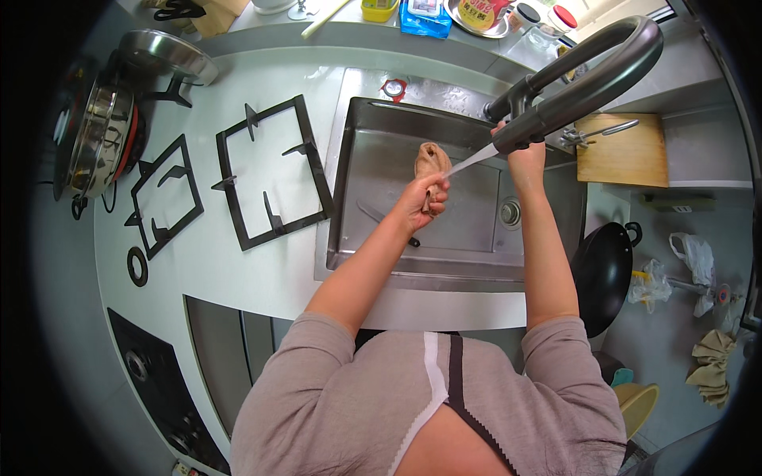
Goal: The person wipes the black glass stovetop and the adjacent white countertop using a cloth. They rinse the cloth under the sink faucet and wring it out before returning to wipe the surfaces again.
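Note:
My left hand (424, 203) grips a bunched brown cloth (433, 159) over the stainless steel sink (443, 238). A stream of water (473, 160) runs from the dark grey kitchen faucet (589, 77) onto that hand and the cloth. Wrapped around the faucet's spout end, my right hand (527, 159) is partly hidden by it, with fingertips showing on the far side. Below my left forearm a knife (370, 210) lies on the sink floor, its dark handle partly covered by my wrist. The drain (510, 213) sits at the sink's right.
Two black pan supports (237, 193) (187, 172) and a black ring (137, 266) lie on the white counter left of the sink. Pots (101, 143) stand farther left. A black wok (604, 279) leans at the right, below a wooden cutting board (625, 152). Jars and packets line the back ledge.

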